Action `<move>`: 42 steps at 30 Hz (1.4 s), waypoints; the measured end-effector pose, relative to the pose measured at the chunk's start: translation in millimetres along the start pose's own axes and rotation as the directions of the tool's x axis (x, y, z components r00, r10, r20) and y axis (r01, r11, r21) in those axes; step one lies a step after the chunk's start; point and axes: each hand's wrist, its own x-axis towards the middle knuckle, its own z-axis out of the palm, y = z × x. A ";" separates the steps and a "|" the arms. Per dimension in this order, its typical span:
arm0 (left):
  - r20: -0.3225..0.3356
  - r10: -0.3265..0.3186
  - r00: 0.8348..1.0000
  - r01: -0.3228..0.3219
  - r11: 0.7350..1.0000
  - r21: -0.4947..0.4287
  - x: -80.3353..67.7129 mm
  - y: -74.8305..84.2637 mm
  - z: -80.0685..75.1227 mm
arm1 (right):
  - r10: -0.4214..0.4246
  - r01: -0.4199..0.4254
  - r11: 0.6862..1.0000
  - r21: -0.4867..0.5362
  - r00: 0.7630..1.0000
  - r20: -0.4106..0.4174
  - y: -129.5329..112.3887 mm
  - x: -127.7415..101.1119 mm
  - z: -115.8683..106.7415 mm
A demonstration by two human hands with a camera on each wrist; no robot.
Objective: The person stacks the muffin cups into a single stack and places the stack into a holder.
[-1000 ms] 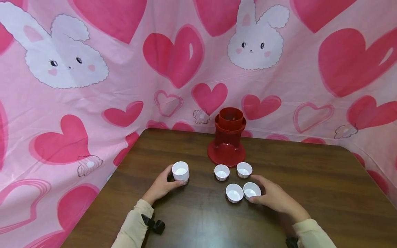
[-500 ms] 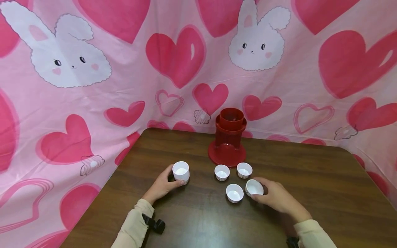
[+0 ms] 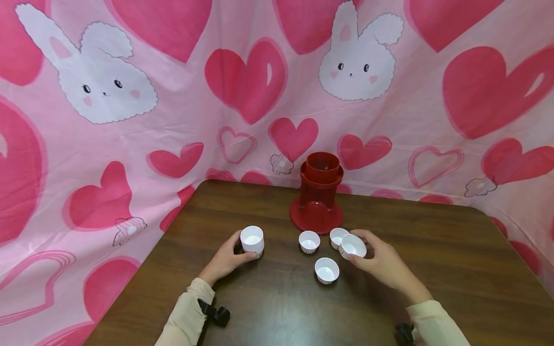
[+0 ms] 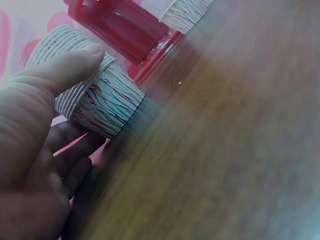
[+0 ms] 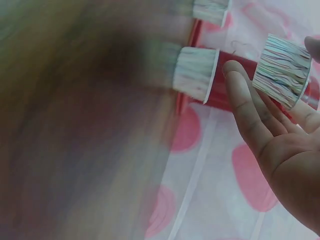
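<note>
Head view shows the right hand pinching a small white paper cup by its rim, lifted off the bench and tilted so its mouth faces left and toward the person. That cup hangs just in front of another cup standing near the foot of the red dispenser, partly covering it. Well apart to the left, the left hand curls its thumb and fingers round a taller stack of cups that stands upright on the bench. So the stack lies straight to the left of the lifted cup, its long axis vertical, while the lifted cup's axis leans. Between the two hands stand two more single cups, one nearer the dispenser and one nearer the person. Left wrist view confirms the thumb pressed over the stack's ribbed rims.
</note>
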 end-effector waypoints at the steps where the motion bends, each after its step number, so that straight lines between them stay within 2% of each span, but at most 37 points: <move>1: 0.000 0.001 1.000 -0.001 1.000 -0.001 0.1 0.0 0.0 | 0.004 -0.004 1.000 0.006 1.000 0.000 -3.4 1.8 0.7; 12: -0.002 0.000 1.000 0.000 1.000 0.008 0.4 -0.8 0.6 | -0.058 0.057 0.997 0.043 0.998 0.014 -43.4 30.6 27.3; 20: 0.001 -0.002 1.000 0.002 1.000 0.004 1.1 -1.3 1.2 | -0.118 0.118 0.991 0.066 0.993 -0.009 -77.4 50.8 50.3; 26: 0.007 -0.007 1.000 0.007 1.000 -0.002 1.9 -1.3 0.3 | -0.107 0.105 0.993 0.054 0.994 0.030 -98.1 65.2 71.7; 35: 0.023 -0.009 1.000 0.010 1.000 -0.022 1.2 -2.7 -1.5 | -0.092 0.083 0.992 0.093 0.991 0.096 -113.7 82.1 111.7; 42: 0.028 -0.021 0.999 0.022 1.000 -0.008 1.3 -2.4 -1.5 | -0.088 0.079 0.994 0.079 0.988 0.127 -114.7 87.7 133.2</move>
